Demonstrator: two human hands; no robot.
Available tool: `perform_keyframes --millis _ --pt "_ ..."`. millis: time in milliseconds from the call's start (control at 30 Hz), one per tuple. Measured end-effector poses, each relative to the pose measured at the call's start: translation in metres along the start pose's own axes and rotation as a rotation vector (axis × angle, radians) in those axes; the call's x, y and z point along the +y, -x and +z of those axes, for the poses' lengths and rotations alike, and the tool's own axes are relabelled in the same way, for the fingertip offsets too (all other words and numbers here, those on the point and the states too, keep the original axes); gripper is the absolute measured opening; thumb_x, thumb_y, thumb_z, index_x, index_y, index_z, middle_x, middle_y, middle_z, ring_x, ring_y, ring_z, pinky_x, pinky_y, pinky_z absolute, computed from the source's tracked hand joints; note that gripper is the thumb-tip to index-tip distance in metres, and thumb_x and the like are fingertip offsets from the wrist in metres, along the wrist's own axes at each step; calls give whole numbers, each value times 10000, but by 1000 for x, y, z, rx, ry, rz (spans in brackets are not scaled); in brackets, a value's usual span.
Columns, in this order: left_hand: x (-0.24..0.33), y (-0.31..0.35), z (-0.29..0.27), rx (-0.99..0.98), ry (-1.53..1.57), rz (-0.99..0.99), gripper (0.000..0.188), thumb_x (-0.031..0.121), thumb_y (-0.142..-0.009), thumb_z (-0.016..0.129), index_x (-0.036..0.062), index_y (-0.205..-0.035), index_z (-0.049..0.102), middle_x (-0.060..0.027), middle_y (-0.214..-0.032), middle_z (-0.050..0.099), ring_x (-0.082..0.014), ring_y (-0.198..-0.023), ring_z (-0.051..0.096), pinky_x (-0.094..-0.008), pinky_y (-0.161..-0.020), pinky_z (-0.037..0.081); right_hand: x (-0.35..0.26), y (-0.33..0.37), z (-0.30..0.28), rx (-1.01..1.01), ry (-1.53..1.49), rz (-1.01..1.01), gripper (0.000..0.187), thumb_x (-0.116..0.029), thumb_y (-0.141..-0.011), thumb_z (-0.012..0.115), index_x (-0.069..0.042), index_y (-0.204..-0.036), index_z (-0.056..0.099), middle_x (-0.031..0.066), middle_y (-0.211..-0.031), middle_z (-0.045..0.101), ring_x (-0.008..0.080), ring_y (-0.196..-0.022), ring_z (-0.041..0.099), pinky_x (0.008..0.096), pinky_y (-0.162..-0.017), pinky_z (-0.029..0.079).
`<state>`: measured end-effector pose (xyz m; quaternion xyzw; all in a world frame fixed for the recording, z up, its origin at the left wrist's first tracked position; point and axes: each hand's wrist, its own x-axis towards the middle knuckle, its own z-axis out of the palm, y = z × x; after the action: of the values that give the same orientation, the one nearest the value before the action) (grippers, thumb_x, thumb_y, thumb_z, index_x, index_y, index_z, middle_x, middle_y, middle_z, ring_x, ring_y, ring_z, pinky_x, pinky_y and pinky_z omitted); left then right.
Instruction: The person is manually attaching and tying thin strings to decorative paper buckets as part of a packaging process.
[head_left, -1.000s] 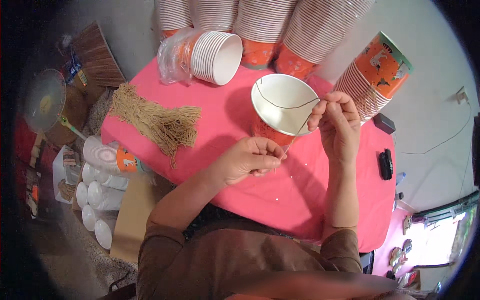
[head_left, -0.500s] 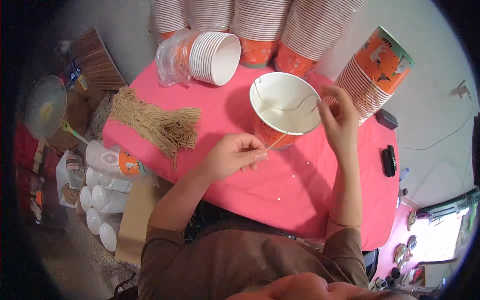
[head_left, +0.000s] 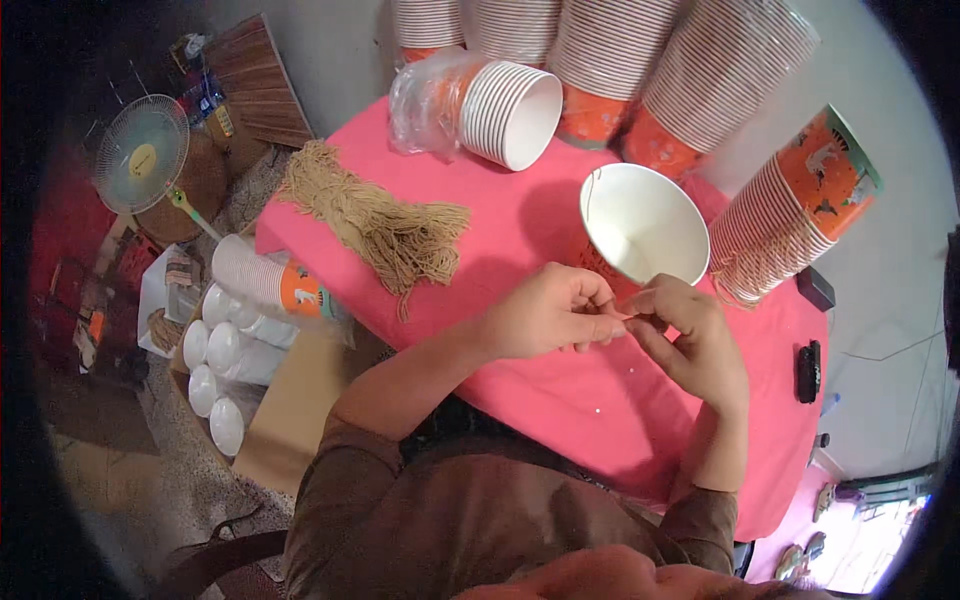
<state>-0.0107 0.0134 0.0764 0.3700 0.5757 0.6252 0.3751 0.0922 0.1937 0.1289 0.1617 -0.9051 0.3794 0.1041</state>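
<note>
A paper bucket [head_left: 648,225], white inside and orange outside, stands tilted on the pink-covered table. A thin string [head_left: 592,187] hangs over its far-left rim. Just in front of its near rim, my left hand [head_left: 555,312] and my right hand [head_left: 695,340] meet fingertip to fingertip. Both are closed in a pinch on the string, whose ends are mostly hidden by the fingers. A bundle of tan cut strings [head_left: 385,225] lies on the table to the left of the bucket.
Wrapped stacks of buckets [head_left: 610,60] line the back, with one nested stack [head_left: 510,115] lying sideways. At right stands an upturned stack [head_left: 790,190] draped with strings, beside a black box [head_left: 816,288] and a black object [head_left: 808,372]. A carton [head_left: 290,420] sits on the floor at left.
My right hand has come down from the bucket's right rim to meet my left hand. The string that looped across the bucket's mouth is drawn out of it. The whole view has shifted.
</note>
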Motion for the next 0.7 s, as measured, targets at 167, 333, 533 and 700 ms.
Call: perform_keyframes --millis 167,333,533,700 --pt "4 -1 1 -56 104 -95 211 227 -914 648 30 -868 587 7 -740 597 -50 -610 544 -200 -524 434 2 -2 -1 40 -19 -143 119 47 -761 637 10 -867 595 102 -749 561 218 -688 596 328 -593 464" --pt "-4 -9 12 64 95 179 141 169 -928 624 34 -901 594 15 -743 595 -36 -616 529 -196 -532 431 4 -1 -5 67 -75 -17 71 31 -759 577 2 -824 568 83 -734 535 190 -651 543 298 -587 433" --pt "4 -19 13 320 -601 605 125 81 -848 660 40 -960 624 -103 -845 627 -237 -744 637 -324 -630 516 16 -5 -17 101 -79 2 44 0 -768 537 -3 -810 550 62 -710 524 147 -638 507 269 -587 420" --pt "-13 -35 21 376 -945 719 248 76 -805 702 25 -1037 630 -120 -1041 628 -269 -871 649 -364 -725 542 42 -2 -39 394 -27 1 16 -13 -838 555 -1 -834 565 36 -753 561 93 -701 522 240 -608 422"
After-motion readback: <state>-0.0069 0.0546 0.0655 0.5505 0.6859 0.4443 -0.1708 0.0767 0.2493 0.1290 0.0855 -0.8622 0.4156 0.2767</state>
